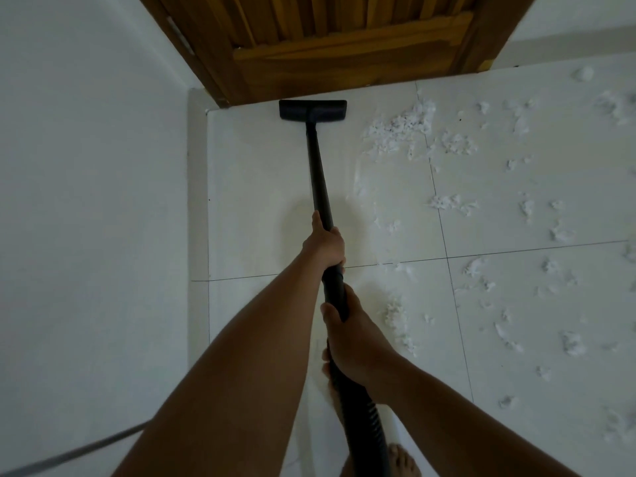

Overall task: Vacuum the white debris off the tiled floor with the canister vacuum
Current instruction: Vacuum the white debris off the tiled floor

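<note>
Presently, items as they lie.

Floor head (312,110): black, flat on the tiled floor (261,187), just before the foot of the wooden door (344,46), on a bare patch of tile.

Wand (320,173): black rigid tube running from the head back to the person. Judged stiff and light; steers best with two grips spaced apart along it, as here.

Hose (364,425): black, ribbed, leaving the frame at the bottom. Judged flexible; likely to drag and tug. The canister itself is out of view.

Left hand (325,246): curled round the wand, forward grip.

Right hand (351,335): wrapped round the thicker cuff where wand meets hose, rear grip.

White debris (399,132): soft torn tufts, densest to the right of the head, scattered across the right-hand tiles. Judged very light, apt to drift or cling; slow passes advised.

Also: white wall (86,166) at left; grey cable (69,456) lower left; bare foot (402,459) beside the hose.
</note>
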